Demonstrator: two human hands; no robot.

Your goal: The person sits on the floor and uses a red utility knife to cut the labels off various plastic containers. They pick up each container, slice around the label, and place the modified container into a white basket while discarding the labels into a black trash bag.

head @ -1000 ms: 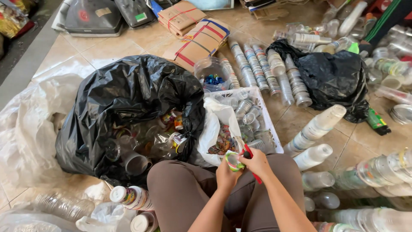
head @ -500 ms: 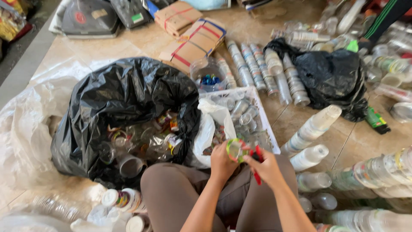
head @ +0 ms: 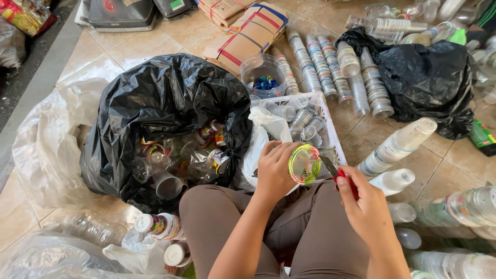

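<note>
Clear plastic cup (head: 305, 164) is clamped in left hand (head: 274, 170), mouth turned toward the red-handled cutter (head: 338, 175), so the blade meets its rim. Right hand (head: 369, 212) is closed on the cutter. Both are just in front of white crate (head: 330, 129); black bag (head: 165, 113) is left of it.

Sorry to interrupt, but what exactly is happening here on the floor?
A person sits on the tiled floor, the left hand holding a clear plastic cup with a colourful lid film, while the right hand works a red-handled cutter at its rim. A black bag of used cups lies open in front, beside a white crate of cleaned cups.
</note>
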